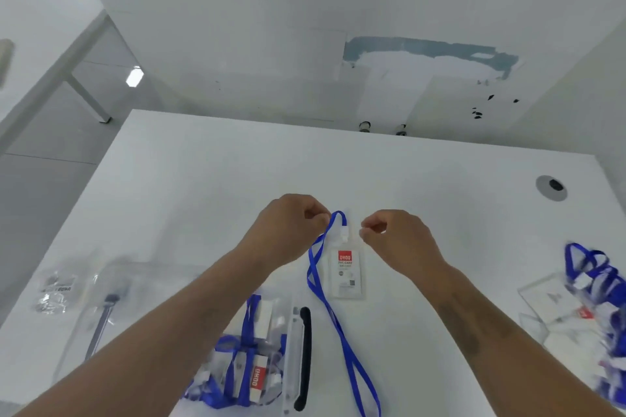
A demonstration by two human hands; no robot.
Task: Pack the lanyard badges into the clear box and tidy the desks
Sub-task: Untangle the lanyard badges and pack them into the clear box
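Observation:
A clear badge holder with a red label lies flat on the white desk. Its blue lanyard loops from the clip at the top and trails toward me. My left hand pinches the lanyard just left of the clip. My right hand hovers with curled fingers just right of the clip; whether it touches anything is unclear. The clear box with a black handle stands near the front edge and holds several badges with blue lanyards.
A heap of badges and blue lanyards lies at the right edge. Empty plastic wrappers and a clear lid lie at the left. A grey cable grommet sits at the back right. Another desk stands to the left.

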